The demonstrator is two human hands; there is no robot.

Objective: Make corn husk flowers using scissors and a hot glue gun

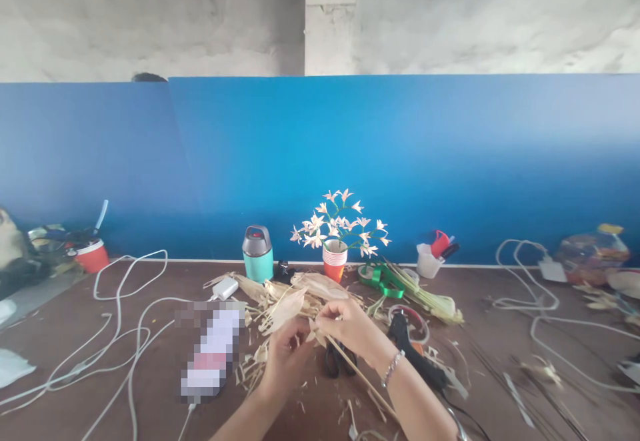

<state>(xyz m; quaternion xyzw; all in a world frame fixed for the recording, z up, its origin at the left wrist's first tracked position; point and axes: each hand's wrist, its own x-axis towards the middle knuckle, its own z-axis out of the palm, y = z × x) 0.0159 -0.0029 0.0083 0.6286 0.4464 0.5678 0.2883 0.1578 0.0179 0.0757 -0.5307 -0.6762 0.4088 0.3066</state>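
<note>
Left hand [285, 354]: near centre, back toward the camera, fingers curled shut on a husk piece [314, 331].
Right hand [350, 324]: just right of the left hand, thumb and fingertips pinched on the same husk piece; a bracelet [393, 367] sits on the wrist.
Husk piece: pale, small, held between both hands above the table [475, 294], at the top end of a stem [360, 377].
Stem: thin and straw-coloured, slanting from the hands toward the near right, passing under the right wrist.
Step in hand: judged to be the shaping or fixing of the husk piece at the stem tip. Blur hides the exact contact.
Next move: judged to call for a steady two-hand pinch, so the husk piece keeps its place on the stem. The glue gun [415, 354] and scissors [337, 361] lie within close reach.
Scissors: dark handles, flat on the table just beneath the hands.
Glue gun: black, lying just right of the right forearm.
Husk pile [295, 294]: loose dried leaves just beyond the hands.
Cup [335, 261]: orange and white, far centre, holding pale flowers [340, 224] on green stalks.
Flask [257, 254]: teal, left of the cup.
Tape [375, 275]: green, right of the cup.
Cables [125, 334]: white, looping across the left of the table.
</note>
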